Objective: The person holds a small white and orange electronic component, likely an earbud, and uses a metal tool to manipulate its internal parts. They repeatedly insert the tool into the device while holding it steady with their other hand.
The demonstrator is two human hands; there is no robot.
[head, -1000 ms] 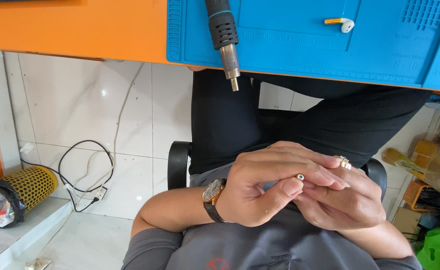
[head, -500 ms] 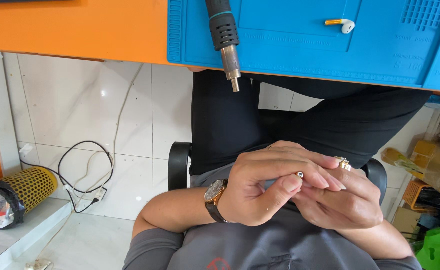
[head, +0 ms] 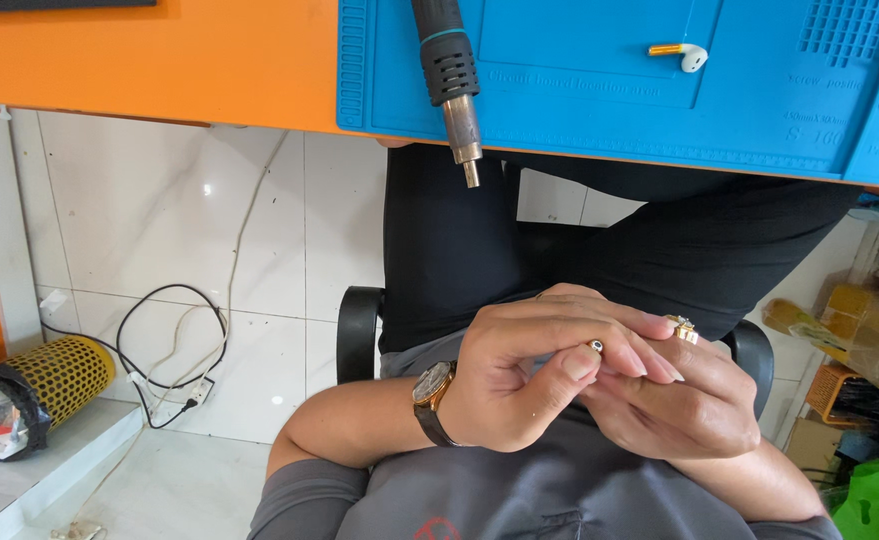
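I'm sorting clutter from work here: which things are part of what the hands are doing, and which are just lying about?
In hand:
- left hand and right hand, pressed together over the lap
- small dark-tipped part, pinched at the left fingertips

Lying about:
- hot-air nozzle tool on the blue mat
- white earbud
- yellow mesh bin
- floor cables

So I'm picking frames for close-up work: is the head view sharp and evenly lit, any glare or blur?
Head view: even daylight, no motion blur; the left hand and right hand are sharp, as is the small part pinched between them. Soft glare spots sit on the white floor tiles; the hot-air nozzle is crisp; mild wide-angle stretch shows at the edges.
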